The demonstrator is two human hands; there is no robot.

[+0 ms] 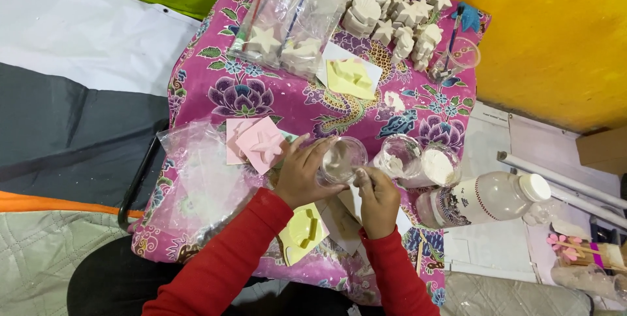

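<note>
Pink cloth: a flowery cloth covers the table.
Left hand: the left hand in a red sleeve wraps its fingers round a clear cup and holds it tipped on its side.
Right hand: the right hand has its fingers pressed together at the rim of the cup; I cannot tell if it pinches something small.
Cup: it is held near the front middle of the table, and grey-white stuff shows inside.
Other cups: two more clear cups with white powder stand just beside it on the right.
Bottle: a big clear bottle with a white cap lies on its side at the right edge.
Pink mold: a pink star mold lies just left of the left hand.
Yellow molds: one yellow mold lies under the arms, another sits farther back.
White shapes: many white plaster shapes stand at the far end.
Bags: clear bags hold more shapes and brushes.
Empty bag: a crumpled clear bag lies at the left edge.
</note>
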